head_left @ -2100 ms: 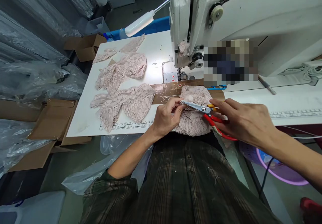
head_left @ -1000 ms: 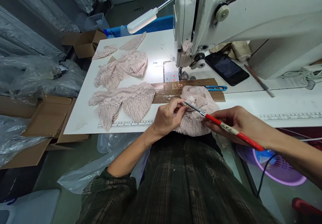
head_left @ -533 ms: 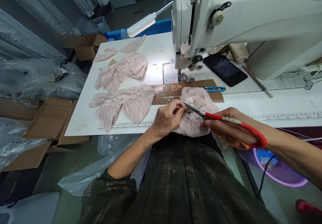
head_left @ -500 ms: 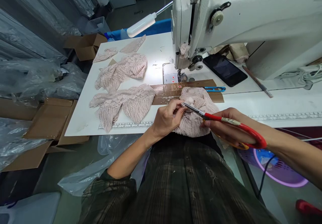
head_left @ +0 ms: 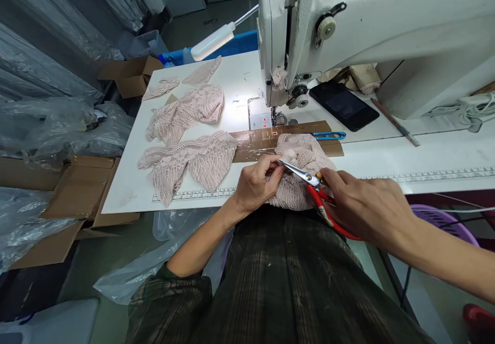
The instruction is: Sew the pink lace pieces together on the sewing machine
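Observation:
My left hand (head_left: 258, 183) pinches the left edge of a pale pink knitted lace piece (head_left: 299, 192) at the table's front edge. My right hand (head_left: 359, 207) grips red-handled scissors (head_left: 305, 175), their metal blades pointing left. The scissor tips are at the fabric edge, right by my left fingertips; whether the blades are closed on anything is too small to tell. Two more lace pieces, a nearer one (head_left: 211, 161) and a farther one (head_left: 201, 104), lie on the white table (head_left: 127, 179) to the left, with smaller scraps (head_left: 203, 71) behind them.
A white sewing machine (head_left: 371, 24) stands behind my hands, its needle area above a brown taped strip (head_left: 251, 145). Blue thread snips (head_left: 328, 135), a black phone (head_left: 344, 104) and a thin stick (head_left: 395, 122) lie to the right. Cardboard boxes (head_left: 77, 186) and plastic bags fill the left.
My right hand has turned over, palm now downward, swinging the scissor handles down toward me. The blade tips stay beside my left fingers. My left hand keeps its pinch; the view has shifted slightly.

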